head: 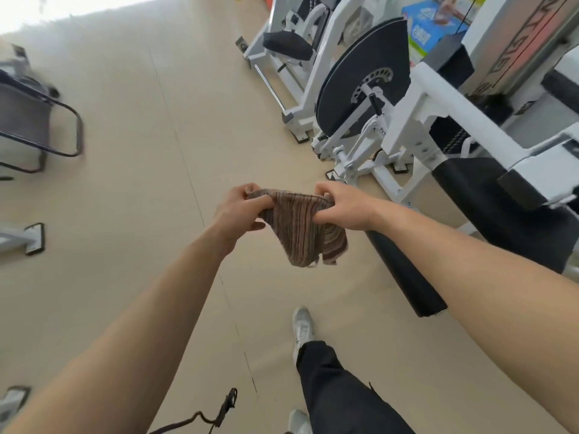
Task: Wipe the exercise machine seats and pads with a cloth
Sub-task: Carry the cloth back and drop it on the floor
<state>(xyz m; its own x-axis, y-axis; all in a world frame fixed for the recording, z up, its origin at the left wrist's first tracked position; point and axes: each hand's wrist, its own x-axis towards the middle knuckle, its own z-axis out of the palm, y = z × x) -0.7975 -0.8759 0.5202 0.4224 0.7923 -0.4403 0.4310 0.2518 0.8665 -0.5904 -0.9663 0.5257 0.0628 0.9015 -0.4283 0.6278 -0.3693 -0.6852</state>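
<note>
Cloth (297, 227) pinched by left hand (241, 211), right hand (341, 208) — fingertips hidden, lower end perhaps folded.

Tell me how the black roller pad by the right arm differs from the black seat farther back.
The roller pad is a long cylinder nearby; the seat is a flat cushion farther off. The roller pad juts out freely; the seat rests on a white frame. Both are black.
</note>
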